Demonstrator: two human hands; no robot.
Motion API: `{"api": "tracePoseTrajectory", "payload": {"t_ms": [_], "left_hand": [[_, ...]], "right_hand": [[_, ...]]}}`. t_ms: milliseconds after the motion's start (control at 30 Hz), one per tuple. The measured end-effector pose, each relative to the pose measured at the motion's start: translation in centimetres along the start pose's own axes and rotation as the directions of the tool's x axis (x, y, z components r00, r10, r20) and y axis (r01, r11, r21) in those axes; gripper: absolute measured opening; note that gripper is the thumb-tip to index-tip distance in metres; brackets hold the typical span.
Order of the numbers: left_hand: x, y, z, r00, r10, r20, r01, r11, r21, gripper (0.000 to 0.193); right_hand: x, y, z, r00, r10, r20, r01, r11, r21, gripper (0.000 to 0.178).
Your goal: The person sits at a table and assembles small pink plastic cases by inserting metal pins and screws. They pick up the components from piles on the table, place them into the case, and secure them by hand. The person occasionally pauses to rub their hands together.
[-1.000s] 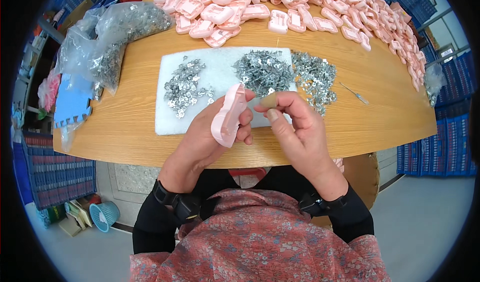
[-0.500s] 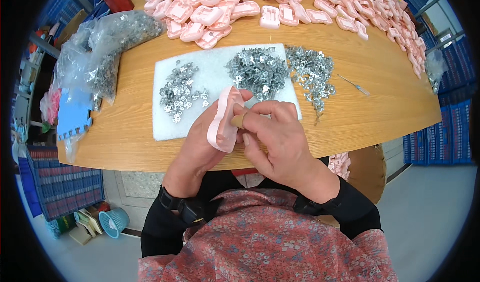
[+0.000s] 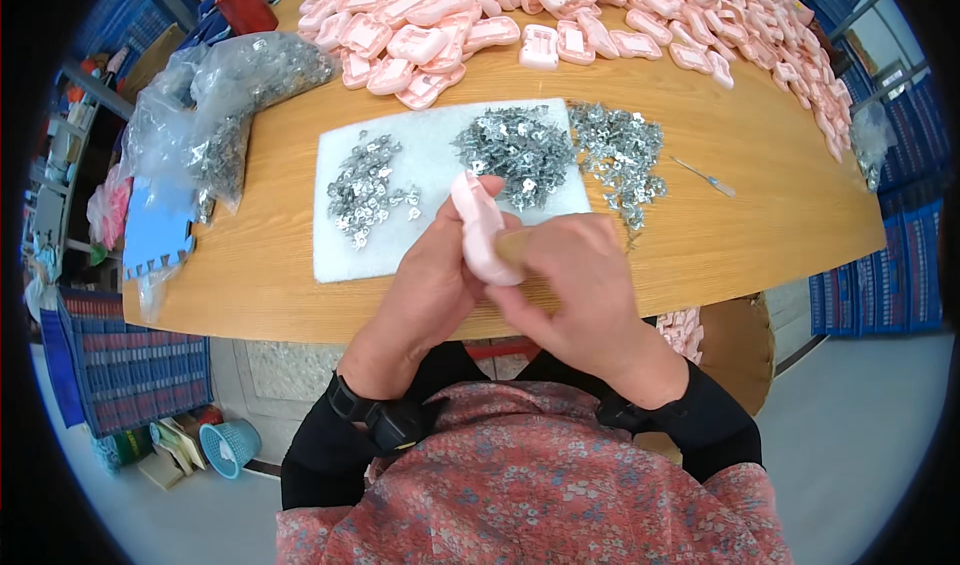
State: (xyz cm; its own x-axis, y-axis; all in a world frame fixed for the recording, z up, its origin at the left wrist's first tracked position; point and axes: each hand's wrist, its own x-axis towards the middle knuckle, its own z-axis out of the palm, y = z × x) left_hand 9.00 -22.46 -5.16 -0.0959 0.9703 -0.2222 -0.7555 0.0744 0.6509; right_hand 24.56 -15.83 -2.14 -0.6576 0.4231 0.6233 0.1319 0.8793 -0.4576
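Observation:
A pink plastic housing (image 3: 480, 230) stands on edge in my left hand (image 3: 425, 280), whose fingers wrap its far side. My right hand (image 3: 585, 290) presses at the housing's right face; a tan finger cover (image 3: 514, 249) shows on one finger. Motion smears the right fingers, and whatever they may pinch is hidden. Just beyond the hands lies a white foam sheet (image 3: 335, 255) bearing a small heap of metal clips (image 3: 365, 190) on the left and a bigger heap of metal clips (image 3: 515, 150) on the right.
More metal clips (image 3: 620, 155) spread on the wooden table (image 3: 760, 235), near a thin screwdriver-like tool (image 3: 708, 179). Pink housings (image 3: 420, 40) pile along the far edge. At left are a clear bag of metal parts (image 3: 215, 115), a blue foam mat (image 3: 155, 220) and a red canister (image 3: 240, 3).
The housing has turned in my left hand and moved slightly right. My right hand has shifted right and its fingers have curled over the housing's edge. The whole view has shifted a little.

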Motion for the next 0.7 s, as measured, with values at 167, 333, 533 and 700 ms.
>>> {"api": "tracePoseTrajectory", "payload": {"t_ms": [167, 333, 533, 700], "left_hand": [[-1.3, 0.4, -1.2, 0.990, 0.066, 0.128, -0.111, 0.916, 0.386, 0.056], [-2.2, 2.6, -0.2, 0.924, -0.143, 0.354, -0.098, 0.807, 0.583, 0.052], [-3.9, 2.4, -2.1, 0.916, -0.313, 0.252, 0.208, 0.905, 0.371, 0.053], [-4.6, 1.6, -4.8, 0.933, -0.341, 0.112, 0.306, 0.920, 0.245, 0.061]], "right_hand": [[-1.6, 2.2, -3.6, 0.949, 0.312, 0.049, -0.313, 0.909, 0.276, 0.031], [-2.0, 1.6, -4.3, 0.858, 0.337, 0.388, -0.484, 0.782, 0.391, 0.028], [0.1, 1.6, -2.6, 0.803, 0.428, 0.415, -0.588, 0.684, 0.432, 0.028], [4.0, 2.6, 0.1, 0.853, 0.405, 0.329, -0.417, 0.908, -0.038, 0.013]]}}
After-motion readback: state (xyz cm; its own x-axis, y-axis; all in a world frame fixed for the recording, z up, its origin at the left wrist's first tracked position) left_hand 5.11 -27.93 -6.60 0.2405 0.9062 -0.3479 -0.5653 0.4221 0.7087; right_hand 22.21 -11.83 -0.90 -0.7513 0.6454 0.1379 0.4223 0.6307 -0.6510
